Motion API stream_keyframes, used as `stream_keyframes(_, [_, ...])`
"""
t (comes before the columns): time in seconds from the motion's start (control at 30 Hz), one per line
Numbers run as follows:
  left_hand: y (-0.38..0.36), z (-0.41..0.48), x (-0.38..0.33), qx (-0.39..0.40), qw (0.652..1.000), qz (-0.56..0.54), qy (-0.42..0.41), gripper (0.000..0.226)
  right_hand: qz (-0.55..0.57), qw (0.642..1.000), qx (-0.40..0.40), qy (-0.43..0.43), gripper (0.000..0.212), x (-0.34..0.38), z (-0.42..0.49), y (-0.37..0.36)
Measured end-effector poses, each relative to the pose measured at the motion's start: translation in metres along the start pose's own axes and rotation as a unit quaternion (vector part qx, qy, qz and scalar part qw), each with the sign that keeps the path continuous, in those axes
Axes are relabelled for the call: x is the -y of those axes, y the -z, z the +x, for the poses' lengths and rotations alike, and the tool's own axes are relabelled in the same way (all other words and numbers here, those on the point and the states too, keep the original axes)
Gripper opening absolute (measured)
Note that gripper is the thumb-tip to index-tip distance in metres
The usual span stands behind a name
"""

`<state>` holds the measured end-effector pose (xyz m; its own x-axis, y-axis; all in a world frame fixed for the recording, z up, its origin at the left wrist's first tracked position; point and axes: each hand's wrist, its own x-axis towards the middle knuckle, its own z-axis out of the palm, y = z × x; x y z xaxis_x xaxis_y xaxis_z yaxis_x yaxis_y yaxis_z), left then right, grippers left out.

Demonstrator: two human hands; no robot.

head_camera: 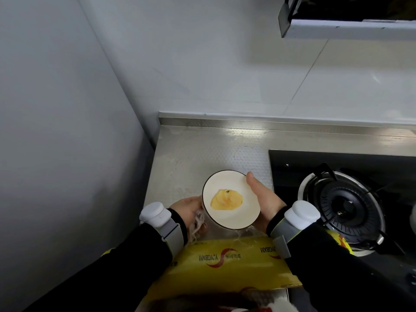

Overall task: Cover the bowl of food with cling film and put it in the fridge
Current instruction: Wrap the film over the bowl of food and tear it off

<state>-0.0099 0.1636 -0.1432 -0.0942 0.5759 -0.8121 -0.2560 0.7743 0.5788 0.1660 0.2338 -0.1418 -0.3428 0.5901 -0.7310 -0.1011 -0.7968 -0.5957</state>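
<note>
Yellow cling film box (225, 262) lies nearest; my left hand (186, 208) and right hand (263, 199) grip the white bowl (234, 183) (yellow food (227, 199) inside), crumpled film (198, 224) at my left palm.

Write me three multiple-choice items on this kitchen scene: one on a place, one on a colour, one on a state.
1. On which side of the bowl is the burner?
A. to its left
B. to its right
C. straight behind it

2. What colour is the box nearest the person?
A. blue
B. yellow
C. green

3. What state is the bowl in?
A. upright, held between both hands
B. upside down on the counter
C. empty, standing on the burner

Answers:
1 B: the burner lies beyond the right hand.
2 B: the top of the box is yellow with red marks.
3 A: the left hand and the right hand hold its sides, and yellow food lies inside.
</note>
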Motion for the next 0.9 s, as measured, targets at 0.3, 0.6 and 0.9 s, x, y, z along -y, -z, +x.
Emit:
stream_keyframes(0.3, [-0.008, 0.002, -0.004, -0.007, 0.991, -0.128, 0.029, 0.018, -0.030, 1.000, 0.005, 0.003, 0.046, -0.001, -0.004, 0.001])
stream_keyframes(0.6, [-0.002, 0.004, 0.006, -0.058, 0.996, -0.070, -0.019, 0.021, -0.091, 0.996, -0.003, 0.018, 0.046, -0.005, -0.008, -0.003])
stream_keyframes(0.9, [-0.006, 0.010, 0.006, -0.124, 0.992, -0.012, -0.032, 0.026, -0.126, 0.992, -0.004, 0.032, 0.088, -0.008, -0.004, 0.002])
